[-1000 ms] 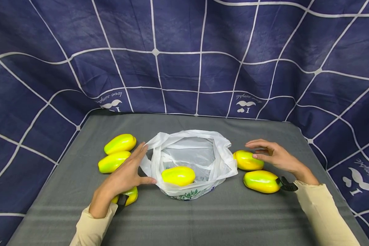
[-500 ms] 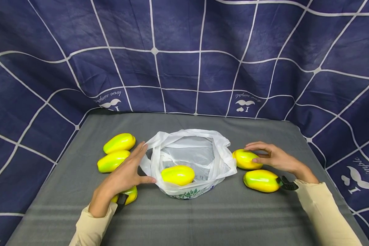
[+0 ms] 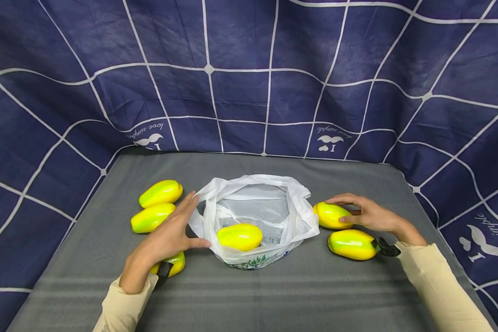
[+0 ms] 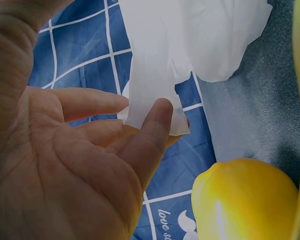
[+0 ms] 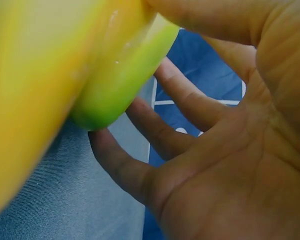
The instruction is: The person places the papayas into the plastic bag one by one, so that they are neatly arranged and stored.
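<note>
A white plastic bag [image 3: 253,258] with a green leaf print stands with its mouth spread. One yellow papaya [image 3: 240,237] lies inside it. My left hand [image 3: 168,240] holds the bag's left handle strap [image 4: 149,75] between its fingers. To the right of the bag, my right hand [image 3: 371,214] grips a yellow-green papaya [image 3: 329,216], thumb on the near side and fingers on the far side. In the right wrist view its green end [image 5: 102,107] lies against the fingertips. Another papaya [image 3: 350,244] lies just nearer, close to the right wrist.
Left of the bag lie two papayas, a far one [image 3: 161,193] and a nearer one [image 3: 151,218]. A third papaya [image 3: 177,263] is partly hidden under the left wrist. A grey cloth [image 3: 249,299] covers the table. Behind hangs a blue curtain [image 3: 240,97] with white lines.
My right hand has come down and slightly nearer, its thumb and fingers closing round the far right papaya. The left hand and the bag have stayed in place.
</note>
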Available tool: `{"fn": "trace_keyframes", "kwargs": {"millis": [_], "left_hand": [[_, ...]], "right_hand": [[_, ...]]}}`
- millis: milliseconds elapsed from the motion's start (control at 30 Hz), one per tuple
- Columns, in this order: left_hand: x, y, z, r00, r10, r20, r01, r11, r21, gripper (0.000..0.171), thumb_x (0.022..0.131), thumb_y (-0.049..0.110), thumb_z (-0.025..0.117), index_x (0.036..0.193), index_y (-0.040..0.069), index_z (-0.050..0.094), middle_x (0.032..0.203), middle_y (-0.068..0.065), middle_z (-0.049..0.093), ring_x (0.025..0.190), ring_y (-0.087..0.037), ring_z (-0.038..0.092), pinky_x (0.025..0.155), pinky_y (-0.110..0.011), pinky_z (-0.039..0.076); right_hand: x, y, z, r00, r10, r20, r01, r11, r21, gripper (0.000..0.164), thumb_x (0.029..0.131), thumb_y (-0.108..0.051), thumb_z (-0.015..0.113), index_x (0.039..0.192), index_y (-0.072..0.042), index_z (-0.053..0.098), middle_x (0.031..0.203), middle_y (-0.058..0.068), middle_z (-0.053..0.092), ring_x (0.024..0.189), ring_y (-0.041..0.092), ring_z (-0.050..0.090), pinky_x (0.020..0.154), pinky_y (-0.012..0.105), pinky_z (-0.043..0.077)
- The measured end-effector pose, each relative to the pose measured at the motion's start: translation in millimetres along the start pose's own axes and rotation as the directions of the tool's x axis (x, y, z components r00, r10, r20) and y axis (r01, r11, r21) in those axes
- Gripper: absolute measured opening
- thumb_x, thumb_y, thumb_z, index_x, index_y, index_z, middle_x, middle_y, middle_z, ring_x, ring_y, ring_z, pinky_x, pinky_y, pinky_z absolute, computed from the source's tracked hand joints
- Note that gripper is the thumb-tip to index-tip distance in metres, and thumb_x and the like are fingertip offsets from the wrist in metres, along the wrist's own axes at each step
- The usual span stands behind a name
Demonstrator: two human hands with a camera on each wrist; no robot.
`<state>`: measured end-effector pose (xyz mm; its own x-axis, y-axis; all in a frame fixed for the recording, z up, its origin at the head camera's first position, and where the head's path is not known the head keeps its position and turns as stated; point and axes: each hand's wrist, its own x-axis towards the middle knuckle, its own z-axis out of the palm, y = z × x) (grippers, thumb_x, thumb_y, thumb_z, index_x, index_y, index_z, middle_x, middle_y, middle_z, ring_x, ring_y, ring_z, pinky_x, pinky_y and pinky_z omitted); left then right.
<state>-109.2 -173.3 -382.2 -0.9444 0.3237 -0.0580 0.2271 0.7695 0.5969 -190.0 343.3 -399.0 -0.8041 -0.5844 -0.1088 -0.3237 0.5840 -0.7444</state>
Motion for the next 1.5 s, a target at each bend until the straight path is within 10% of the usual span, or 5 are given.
{"fn": "trace_keyframes", "kwargs": {"millis": [100,333,1000,1500], "left_hand": [[-0.2,0.1,0.0,1.000,0.000,0.001,0.000,1.000,0.001,0.118,0.072,0.038,0.091,0.157,-0.003,0.020,0.167,-0.022,0.009,0.151,-0.043,0.020,0.116,-0.062,0.029],[-0.4,-0.3,0.7,1.000,0.001,0.002,-0.001,1.000,-0.005,0.118,0.072,0.037,0.091,0.157,-0.003,0.020,0.167,-0.022,0.009,0.151,-0.043,0.020,0.116,-0.062,0.029],[-1.3,-1.2,0.6,1.000,0.003,0.001,-0.003,1.000,-0.001,0.118,0.072,0.038,0.090,0.157,-0.003,0.020,0.167,-0.022,0.009,0.151,-0.043,0.019,0.116,-0.062,0.029],[-0.1,0.7,-0.9,1.000,0.000,0.005,0.000,1.000,0.005,0.118,0.072,0.037,0.091,0.157,-0.004,0.021,0.167,-0.022,0.009,0.151,-0.044,0.020,0.116,-0.063,0.029]], "right_hand": [[0.7,-0.6,1.2,1.000,-0.013,0.013,0.013,1.000,-0.027,0.053,0.092,-0.014,0.071,0.143,-0.015,0.055,0.141,0.009,0.058,0.124,0.000,0.051,0.105,0.060,0.045],[1.9,-0.2,2.4,0.999,-0.036,0.030,0.038,0.995,-0.094,0.051,0.095,-0.014,0.068,0.144,-0.013,0.054,0.140,0.007,0.060,0.123,0.006,0.054,0.104,0.025,0.046],[3.4,-7.3,4.4,1.000,-0.016,0.005,0.017,0.990,-0.138,0.050,0.096,-0.016,0.067,0.144,-0.015,0.053,0.141,0.008,0.059,0.120,0.028,0.056,0.098,0.051,0.050],[-0.9,-21.5,-6.0,0.994,-0.090,-0.057,0.078,0.981,-0.180,0.051,0.096,-0.010,0.067,0.145,-0.014,0.053,0.140,0.009,0.059,0.119,0.024,0.057,0.096,0.026,0.052]]}}
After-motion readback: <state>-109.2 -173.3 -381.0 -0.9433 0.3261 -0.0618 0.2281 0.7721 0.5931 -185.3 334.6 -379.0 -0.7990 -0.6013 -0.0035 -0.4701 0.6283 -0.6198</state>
